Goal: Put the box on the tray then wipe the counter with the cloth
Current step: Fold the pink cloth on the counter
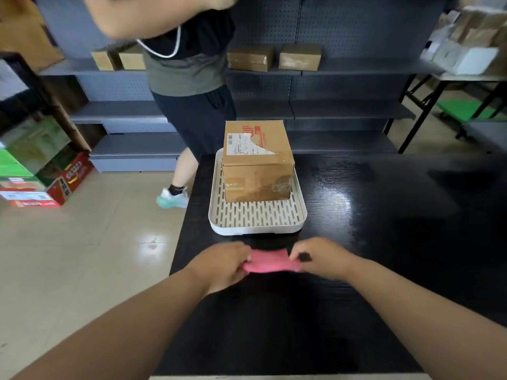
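**A:** What's at the left edge?

**B:** Stacked printed cartons (41, 171) on the floor. Right of them, a second person (189, 78) stands by the shelving.

**A:** And the hands?

**B:** Lower centre, the left hand (222, 266) pinches one end of the pink cloth (270, 263). The right hand (321, 259) pinches the other, fingers curled.

**A:** The box?

**B:** The box (256, 160) is mid-frame, above the cloth. It sits on the far end of the white slotted tray (255, 230), which rests on the black counter (384, 229).
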Tool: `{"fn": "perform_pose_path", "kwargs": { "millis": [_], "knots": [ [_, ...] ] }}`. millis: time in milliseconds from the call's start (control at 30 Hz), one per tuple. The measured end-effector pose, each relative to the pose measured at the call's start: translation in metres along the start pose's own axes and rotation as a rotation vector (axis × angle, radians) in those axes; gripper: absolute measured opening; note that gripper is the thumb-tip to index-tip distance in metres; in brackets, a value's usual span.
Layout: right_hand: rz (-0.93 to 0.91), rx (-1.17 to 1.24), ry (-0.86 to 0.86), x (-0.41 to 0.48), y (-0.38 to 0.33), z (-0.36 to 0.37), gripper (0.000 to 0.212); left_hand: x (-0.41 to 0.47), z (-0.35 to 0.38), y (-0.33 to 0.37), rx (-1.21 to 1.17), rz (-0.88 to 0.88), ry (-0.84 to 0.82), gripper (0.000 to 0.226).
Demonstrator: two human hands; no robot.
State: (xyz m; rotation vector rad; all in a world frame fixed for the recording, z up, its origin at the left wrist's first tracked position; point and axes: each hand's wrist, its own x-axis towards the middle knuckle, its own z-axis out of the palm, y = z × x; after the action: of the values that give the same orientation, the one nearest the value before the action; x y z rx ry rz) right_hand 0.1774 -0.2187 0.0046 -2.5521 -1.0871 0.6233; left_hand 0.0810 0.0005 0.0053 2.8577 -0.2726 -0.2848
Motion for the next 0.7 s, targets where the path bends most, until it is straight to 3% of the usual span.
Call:
{"fn": "perform_pose_path", "kwargs": {
  "millis": [133, 267, 367, 567, 633, 700],
  "knots": [
    [0.111, 0.133, -0.174, 0.003, 0.004, 0.017, 0.023, 0.001, 0.017, -0.001, -0.213, -0.162, -0.215, 0.013],
    [0.274, 0.4, -0.117, 0.01, 0.007, 0.021, 0.015, 0.005, 0.02, -0.012, -0.559, -0.358, -0.158, 0.01],
    [0.342, 0.344, -0.033, 0.019, 0.004, 0.029, 0.016, 0.008, 0.025, -0.014, -0.652, -0.47, -0.108, 0.021],
    [0.391, 0.141, 0.319, 0.02, -0.017, 0.05, 0.026, 0.015, 0.035, -0.004, -0.348, -0.553, 0.108, 0.025],
    [0.178, -0.031, 0.312, 0.014, -0.022, 0.051, 0.023, 0.013, 0.036, 0.001, -0.07, -0.368, 0.144, 0.019],
    [-0.045, -0.171, 0.177, 0.007, -0.021, 0.052, 0.024, 0.01, 0.04, 0.004, 0.151, -0.081, 0.082, 0.023]
  ]
}}
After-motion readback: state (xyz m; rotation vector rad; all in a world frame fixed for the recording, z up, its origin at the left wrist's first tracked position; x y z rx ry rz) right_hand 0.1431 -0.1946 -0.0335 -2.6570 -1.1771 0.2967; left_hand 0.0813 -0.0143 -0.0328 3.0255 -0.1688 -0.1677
